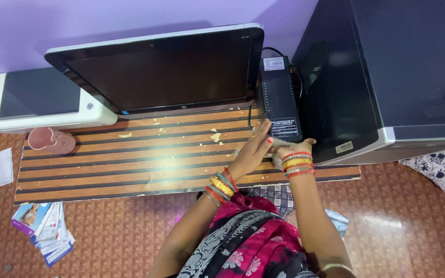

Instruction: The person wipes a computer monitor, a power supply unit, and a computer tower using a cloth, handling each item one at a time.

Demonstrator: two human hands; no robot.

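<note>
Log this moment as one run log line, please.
left hand: on cloth | right hand: gripping cloth | place: wooden desk, beside black power unit

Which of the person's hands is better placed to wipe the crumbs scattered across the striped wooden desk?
Probably the left hand: it lies flat on the desk beside the crumbs, while the right hand is bunched on a cloth.
</note>
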